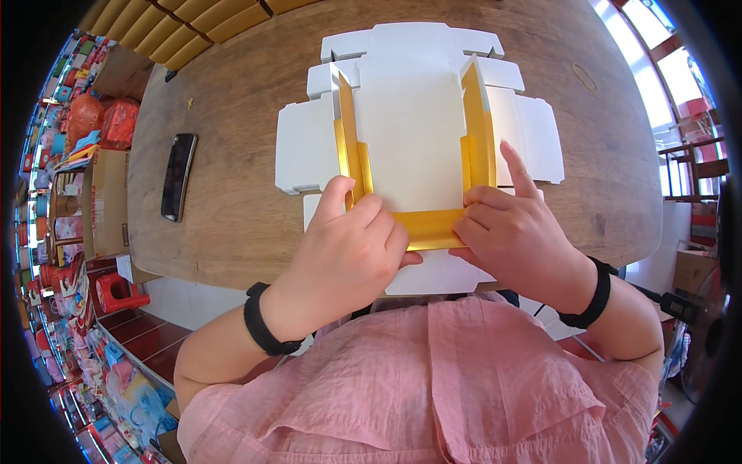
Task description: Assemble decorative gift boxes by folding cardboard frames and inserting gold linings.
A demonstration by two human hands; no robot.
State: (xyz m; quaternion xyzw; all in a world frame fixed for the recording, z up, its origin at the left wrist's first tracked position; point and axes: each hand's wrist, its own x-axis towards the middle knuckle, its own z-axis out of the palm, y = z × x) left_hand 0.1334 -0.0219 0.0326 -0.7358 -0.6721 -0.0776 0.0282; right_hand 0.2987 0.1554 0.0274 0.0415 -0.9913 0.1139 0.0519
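Observation:
A partly folded cardboard box (413, 147), white on one face and gold on the other, stands at the near side of the table. Its two gold side walls are raised, and a gold near wall joins them at the front. My left hand (352, 236) is closed on the near left corner, its thumb against the left wall. At the near right corner, my right hand (510, 232) pinches the box, the index finger stretched out along the outside of the right wall. More flat white cardboard blanks (301, 147) lie under the box, their flaps sticking out on both sides.
A black phone (178, 178) lies on the wooden table (239, 131) at the left. Rows of gold boxes (170, 31) stand at the far left. A rubber band (585, 77) lies at the far right. Beside the table's left edge are a cardboard carton (108, 201) and a red stool (120, 292).

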